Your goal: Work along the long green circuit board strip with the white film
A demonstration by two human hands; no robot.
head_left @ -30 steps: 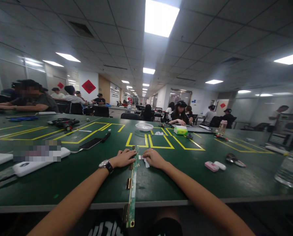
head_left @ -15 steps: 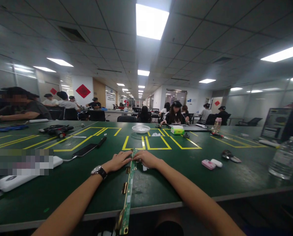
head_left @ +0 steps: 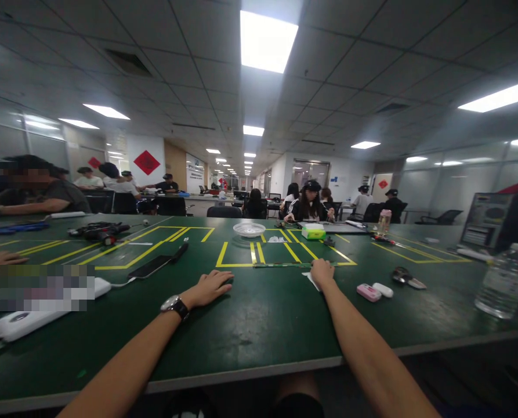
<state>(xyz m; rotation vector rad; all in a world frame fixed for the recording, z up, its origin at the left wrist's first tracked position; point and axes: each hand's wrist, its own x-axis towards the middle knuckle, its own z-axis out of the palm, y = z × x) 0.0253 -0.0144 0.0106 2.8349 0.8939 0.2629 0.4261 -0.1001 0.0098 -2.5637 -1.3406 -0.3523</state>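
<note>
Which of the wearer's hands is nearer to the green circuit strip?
Right. The right hand is at the right part of the green circuit strip; the left hand rests apart, to its left.

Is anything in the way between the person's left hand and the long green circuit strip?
Nothing visible: only green tabletop shows between the left hand and the circuit strip's left end. The right hand and white slip are near its right end, outside that gap.
</note>
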